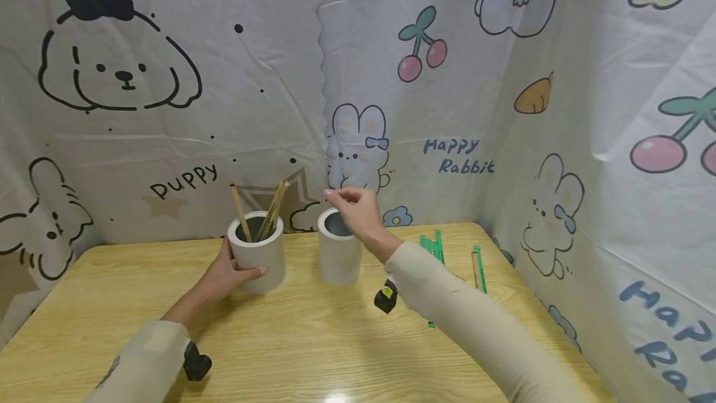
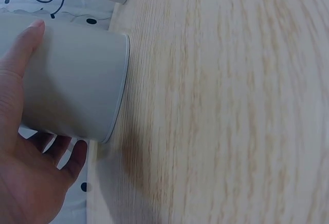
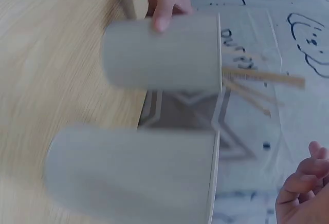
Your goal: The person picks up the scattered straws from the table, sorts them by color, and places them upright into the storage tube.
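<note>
On the left stands a white cylindrical pen holder point(image 1: 259, 263) with several thin wooden sticks point(image 1: 271, 213) leaning in it. My left hand point(image 1: 226, 275) grips this holder, thumb across its front and the other fingers behind; the left wrist view shows the same thumb on the smooth grey-white wall point(image 2: 77, 80). A second white pen holder point(image 1: 338, 260) is beside it to the right. My right hand point(image 1: 358, 213) hovers over that one's rim, overlapping it in the head view. In the right wrist view its fingers point(image 3: 303, 183) are loosely bent, with nothing seen between them.
Several slim green sticks point(image 1: 439, 247) lie on the wooden table point(image 1: 313, 347) at the right, partly behind my right sleeve. Further right is another green and wood-coloured pair point(image 1: 479, 269). A printed cloth point(image 1: 268, 111) hangs behind the table's back edge and along its right side.
</note>
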{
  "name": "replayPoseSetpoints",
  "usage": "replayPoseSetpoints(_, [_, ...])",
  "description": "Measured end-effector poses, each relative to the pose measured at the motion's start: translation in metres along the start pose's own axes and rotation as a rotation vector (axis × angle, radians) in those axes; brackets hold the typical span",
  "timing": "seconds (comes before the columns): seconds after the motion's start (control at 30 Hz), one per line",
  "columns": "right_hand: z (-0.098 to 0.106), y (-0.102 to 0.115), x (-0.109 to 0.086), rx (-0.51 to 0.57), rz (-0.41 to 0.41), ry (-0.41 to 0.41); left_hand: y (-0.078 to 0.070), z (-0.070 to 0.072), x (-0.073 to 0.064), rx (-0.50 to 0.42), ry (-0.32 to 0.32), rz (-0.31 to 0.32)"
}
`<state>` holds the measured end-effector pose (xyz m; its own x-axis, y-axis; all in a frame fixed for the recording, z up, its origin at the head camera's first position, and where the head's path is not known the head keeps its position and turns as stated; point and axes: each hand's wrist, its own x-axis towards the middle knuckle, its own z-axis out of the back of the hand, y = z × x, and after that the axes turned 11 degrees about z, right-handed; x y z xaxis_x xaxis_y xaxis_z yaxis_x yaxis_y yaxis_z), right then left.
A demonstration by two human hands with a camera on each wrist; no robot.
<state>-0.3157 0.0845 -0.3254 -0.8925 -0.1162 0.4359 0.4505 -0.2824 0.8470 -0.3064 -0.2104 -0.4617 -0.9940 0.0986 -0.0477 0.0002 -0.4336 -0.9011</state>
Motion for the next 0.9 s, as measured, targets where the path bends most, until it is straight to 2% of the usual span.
replayPoseSetpoints(0.23, [0.064,-0.032,-0.018,-0.033,-0.035,-0.016,-0.002,0.000,-0.003,-0.002,-0.002,-0.007])
replayPoseSetpoints(0.53, [0.136,-0.079,-0.049,-0.093,-0.139,-0.058,0.001,0.000,-0.003,0.017,-0.013,0.008])
replayPoseSetpoints(0.8, [0.192,-0.123,-0.086,-0.182,-0.231,-0.054,-0.001,0.000,-0.004,0.024,-0.010,0.016])
replayPoseSetpoints(0.9, [0.211,-0.138,-0.100,-0.268,-0.267,-0.038,-0.002,-0.001,-0.004,0.029,-0.008,0.018])
